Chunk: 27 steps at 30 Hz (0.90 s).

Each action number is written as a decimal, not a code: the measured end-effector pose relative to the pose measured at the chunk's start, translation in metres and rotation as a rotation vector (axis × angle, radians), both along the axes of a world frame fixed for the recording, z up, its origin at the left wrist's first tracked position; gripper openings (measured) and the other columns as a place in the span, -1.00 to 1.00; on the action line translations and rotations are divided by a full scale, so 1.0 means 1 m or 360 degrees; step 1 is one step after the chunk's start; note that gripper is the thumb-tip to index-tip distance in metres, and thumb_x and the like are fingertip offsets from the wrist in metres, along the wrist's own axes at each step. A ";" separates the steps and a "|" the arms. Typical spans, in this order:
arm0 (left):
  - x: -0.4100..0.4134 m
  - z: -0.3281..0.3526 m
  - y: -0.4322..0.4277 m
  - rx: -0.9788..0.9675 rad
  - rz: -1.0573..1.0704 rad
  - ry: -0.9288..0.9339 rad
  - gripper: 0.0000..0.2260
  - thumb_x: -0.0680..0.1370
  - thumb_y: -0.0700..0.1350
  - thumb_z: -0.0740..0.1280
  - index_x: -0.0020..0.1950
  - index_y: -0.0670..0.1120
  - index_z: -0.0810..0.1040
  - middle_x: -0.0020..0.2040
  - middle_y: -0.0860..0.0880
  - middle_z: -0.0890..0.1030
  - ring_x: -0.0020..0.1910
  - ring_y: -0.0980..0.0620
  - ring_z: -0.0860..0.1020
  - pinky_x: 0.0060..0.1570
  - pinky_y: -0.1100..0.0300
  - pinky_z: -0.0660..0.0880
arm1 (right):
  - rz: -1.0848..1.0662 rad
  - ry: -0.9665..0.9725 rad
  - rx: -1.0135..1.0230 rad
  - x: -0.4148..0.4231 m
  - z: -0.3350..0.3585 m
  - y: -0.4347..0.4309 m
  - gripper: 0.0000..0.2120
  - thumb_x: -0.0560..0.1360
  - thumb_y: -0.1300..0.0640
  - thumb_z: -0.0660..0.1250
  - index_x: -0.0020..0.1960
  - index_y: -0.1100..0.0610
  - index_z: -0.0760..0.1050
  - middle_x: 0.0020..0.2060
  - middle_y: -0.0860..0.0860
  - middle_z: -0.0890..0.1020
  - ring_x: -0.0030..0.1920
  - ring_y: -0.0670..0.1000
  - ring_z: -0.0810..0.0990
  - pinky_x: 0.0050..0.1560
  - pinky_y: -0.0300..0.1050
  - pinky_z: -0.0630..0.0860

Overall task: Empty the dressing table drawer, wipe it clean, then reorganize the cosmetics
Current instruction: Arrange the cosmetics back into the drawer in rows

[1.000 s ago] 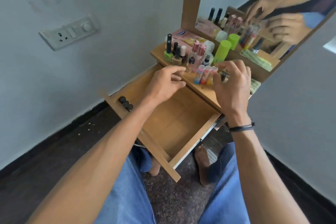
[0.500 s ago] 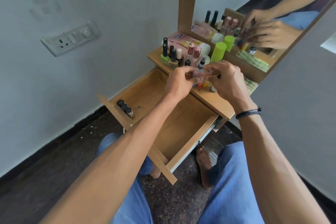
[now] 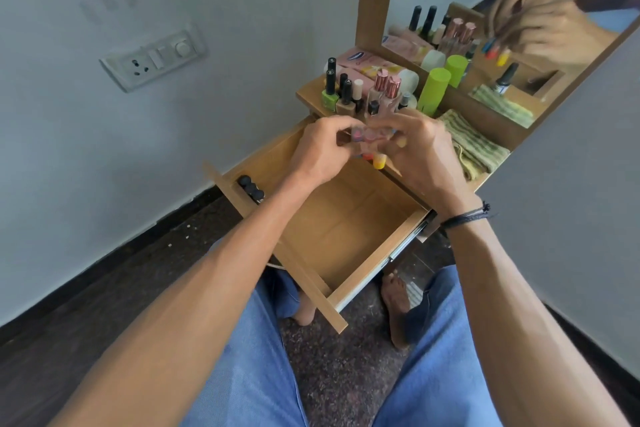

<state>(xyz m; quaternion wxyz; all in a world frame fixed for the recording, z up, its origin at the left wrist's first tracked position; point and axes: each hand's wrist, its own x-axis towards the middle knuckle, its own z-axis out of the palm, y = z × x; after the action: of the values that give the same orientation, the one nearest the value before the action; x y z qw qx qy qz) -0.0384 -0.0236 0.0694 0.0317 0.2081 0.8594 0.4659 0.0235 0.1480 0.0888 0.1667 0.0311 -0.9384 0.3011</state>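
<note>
Your drawer stands open and nearly bare, so the wiping looks done and restocking is probably under way. A second ago the tubes stood on the tabletop with your left hand apart from them. Now it has closed in opposite your right hand, and both curl round the bunch at the drawer's far edge. The tubes sit at 3 o'clock of the left hand and 9 o'clock of the right. Three black bottles wait at 8 o'clock.
</note>
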 end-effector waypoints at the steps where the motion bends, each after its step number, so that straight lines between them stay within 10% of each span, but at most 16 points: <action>1: -0.001 -0.002 -0.011 -0.0036 -0.0026 0.0010 -0.74 0.45 -0.08 0.54 0.13 -0.03 0.71 0.06 0.06 0.71 0.09 -0.01 0.63 0.14 -0.02 0.56 | 0.0017 0.0005 -0.0022 0.003 -0.003 -0.010 -0.76 0.46 0.16 0.51 0.13 0.00 0.69 -0.04 -0.06 0.63 -0.18 -0.04 0.58 -0.14 -0.11 0.52; 7: 0.007 -0.018 -0.077 -0.0380 -0.0153 -0.0079 -0.84 0.44 -0.01 0.56 -0.04 0.00 0.70 -0.09 0.28 0.61 0.02 0.12 0.60 0.10 0.08 0.53 | 0.0113 -0.0058 -0.0175 0.024 -0.044 -0.073 -0.85 0.46 0.20 0.49 0.00 0.02 0.67 -0.10 -0.12 0.59 -0.16 -0.08 0.56 -0.15 -0.12 0.52; 18: 0.023 -0.051 -0.117 -0.1124 -0.0288 -0.0157 -0.86 0.58 -0.12 0.38 0.01 0.12 0.68 -0.03 0.05 0.70 -0.06 0.02 0.62 -0.13 0.14 0.48 | 0.0034 -0.0243 -0.0230 0.048 -0.118 -0.139 -0.88 0.51 0.13 0.48 0.04 0.04 0.62 -0.11 -0.07 0.60 -0.18 0.02 0.60 -0.16 -0.03 0.58; 27: 0.013 -0.064 -0.113 -0.1297 -0.0303 -0.0206 -0.75 0.55 -0.20 0.45 0.16 0.08 0.68 0.18 0.03 0.66 0.11 -0.03 0.63 0.10 0.02 0.58 | 0.0033 -0.0310 -0.0169 0.041 -0.130 -0.142 -0.88 0.56 0.05 0.42 0.05 0.06 0.60 -0.10 -0.04 0.58 -0.18 0.04 0.61 -0.16 0.01 0.59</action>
<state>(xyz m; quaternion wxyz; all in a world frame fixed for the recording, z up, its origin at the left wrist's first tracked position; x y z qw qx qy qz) -0.0250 -0.1365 0.0055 0.2083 0.2273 0.9465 0.0951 0.0649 0.0058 -0.0407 0.0731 0.0026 -0.9326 0.3536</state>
